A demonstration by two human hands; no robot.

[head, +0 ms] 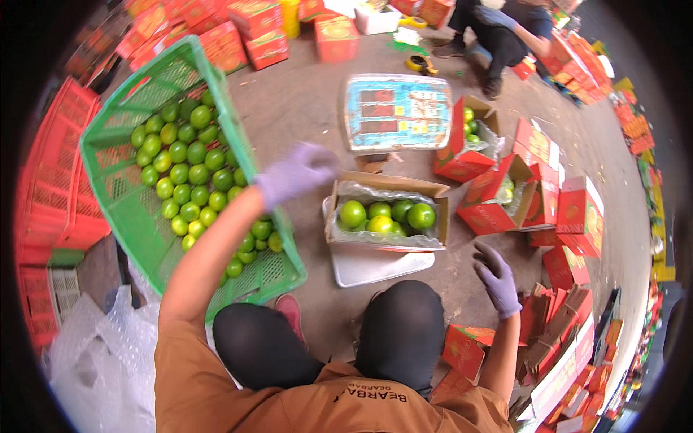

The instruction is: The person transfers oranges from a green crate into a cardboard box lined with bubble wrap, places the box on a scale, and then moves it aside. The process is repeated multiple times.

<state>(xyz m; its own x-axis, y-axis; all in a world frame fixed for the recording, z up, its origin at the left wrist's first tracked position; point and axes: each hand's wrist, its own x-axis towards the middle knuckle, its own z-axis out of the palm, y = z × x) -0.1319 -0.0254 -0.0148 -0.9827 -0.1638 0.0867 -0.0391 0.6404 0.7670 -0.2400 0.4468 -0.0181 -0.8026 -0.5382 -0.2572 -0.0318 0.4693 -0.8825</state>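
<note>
My left hand [295,172], in a purple glove, is blurred between a green plastic crate [130,216] and an open cardboard box [387,246]. Its fingers look curled; whether anything lies in them cannot be made out. Green citrus fruits [197,154], some yellowish, fill much of the crate's floor. The box is lined with clear bubble wrap [354,189] and holds several green fruits [380,223]. It rests on the metal platform [373,269] of a weighing scale. To the right of the box, my gloved right hand [495,279] hangs with fingers apart, holding nothing.
Beyond the box lies the scale's blue display panel [398,111]. Open red boxes with fruit [460,162] stand at right, above flattened cartons [557,325]. Bubble wrap [103,357] is heaped at lower left beside red crates [59,178]. Another person [503,38] crouches at upper right.
</note>
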